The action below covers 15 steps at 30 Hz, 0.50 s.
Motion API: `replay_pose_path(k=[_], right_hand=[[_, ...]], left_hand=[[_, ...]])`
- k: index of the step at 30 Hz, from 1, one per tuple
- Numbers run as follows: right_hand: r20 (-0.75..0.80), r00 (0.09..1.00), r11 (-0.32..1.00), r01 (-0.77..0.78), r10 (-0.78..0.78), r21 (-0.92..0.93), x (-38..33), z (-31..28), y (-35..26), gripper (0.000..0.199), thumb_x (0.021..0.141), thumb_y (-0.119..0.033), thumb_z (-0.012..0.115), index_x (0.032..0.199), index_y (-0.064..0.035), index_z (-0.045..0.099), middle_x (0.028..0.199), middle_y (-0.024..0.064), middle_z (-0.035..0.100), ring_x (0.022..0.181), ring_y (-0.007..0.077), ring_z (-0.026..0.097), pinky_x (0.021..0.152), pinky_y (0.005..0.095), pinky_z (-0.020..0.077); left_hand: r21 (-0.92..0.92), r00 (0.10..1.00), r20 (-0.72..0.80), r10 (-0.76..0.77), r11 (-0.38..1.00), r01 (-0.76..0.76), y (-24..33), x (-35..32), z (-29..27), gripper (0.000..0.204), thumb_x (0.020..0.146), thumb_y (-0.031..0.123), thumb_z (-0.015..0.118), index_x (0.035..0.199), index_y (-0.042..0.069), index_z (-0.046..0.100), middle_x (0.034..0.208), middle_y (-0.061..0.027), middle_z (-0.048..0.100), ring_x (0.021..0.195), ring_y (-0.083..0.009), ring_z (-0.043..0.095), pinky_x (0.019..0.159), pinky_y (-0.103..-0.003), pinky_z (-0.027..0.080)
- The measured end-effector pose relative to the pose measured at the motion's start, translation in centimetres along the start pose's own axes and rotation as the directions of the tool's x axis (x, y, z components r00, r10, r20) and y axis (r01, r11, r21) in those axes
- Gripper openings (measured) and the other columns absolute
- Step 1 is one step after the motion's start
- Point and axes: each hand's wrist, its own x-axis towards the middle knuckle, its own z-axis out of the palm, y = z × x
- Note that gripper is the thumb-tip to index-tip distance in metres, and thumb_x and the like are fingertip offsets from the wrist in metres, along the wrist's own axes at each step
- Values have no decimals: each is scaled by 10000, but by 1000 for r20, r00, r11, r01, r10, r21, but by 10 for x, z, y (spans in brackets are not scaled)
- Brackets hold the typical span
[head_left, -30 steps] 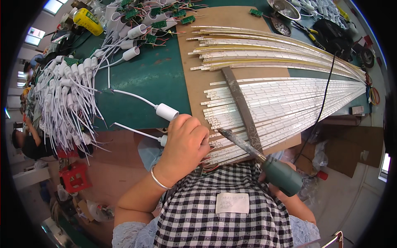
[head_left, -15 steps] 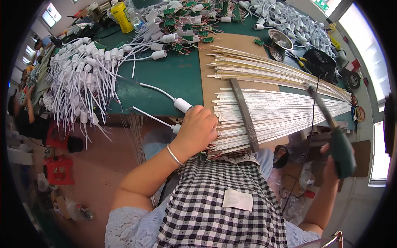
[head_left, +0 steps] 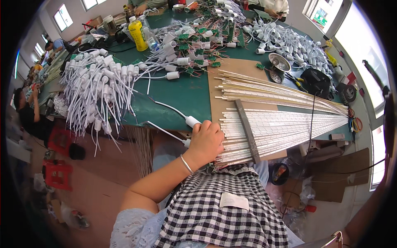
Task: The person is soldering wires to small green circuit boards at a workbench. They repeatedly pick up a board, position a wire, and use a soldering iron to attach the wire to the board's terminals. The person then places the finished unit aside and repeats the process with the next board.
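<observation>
My left hand (head_left: pixel 205 141) is closed at the left ends of a fan of LED strips (head_left: pixel 289 129). Sticking out of its left side are a white plastic end cap (head_left: pixel 192 121) with a white cable and a second white end cap (head_left: pixel 187 143); the fingertips are hidden. Across the strips lies a grey metal bar (head_left: pixel 248 132). At the right rim a dark long-barrelled tool (head_left: pixel 373 75) is held up, well away from the strips. My right forearm (head_left: pixel 366 223) shows dimly below it; the hand itself is lost in the dark rim.
Heaps of white caps with cables (head_left: pixel 99 87) and green circuit boards (head_left: pixel 202 51) cover the table's left and back. A yellow bottle (head_left: pixel 137 34), a metal dish (head_left: pixel 280 62) and a black fan-like object (head_left: pixel 316 80) stand around. A black cord (head_left: pixel 310 132) hangs over the strips. Other people sit beyond.
My right hand has swung the green-handled tool up and right, away from over the strips to the picture's rim. My left hand keeps its place at the strip ends. The view has tilted up.
</observation>
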Motion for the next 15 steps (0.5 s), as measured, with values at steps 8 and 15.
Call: replay_pose_path(k=[8,15], right_hand=[[301,915,662,-402,269,632,-125,171,3,491,817,-82,695,1261,26,518,1026,113,617,780,147,631,694,286,520],[388,920,316,-354,-50,880,-158,209,-56,532,919,-300,622,1297,51,496,1138,157,631,648,146,598,564,262,478]], left_hand=[[16,1000,7,-5,1000,5,5,2,-3,112,734,162,710,799,127,626,1059,4,559,1128,-217,471,959,-454,306],[-99,996,-25,-84,992,81,-22,6,-31,197,757,206,733,898,104,640,1060,-45,600,1085,-266,535,942,-453,362]])
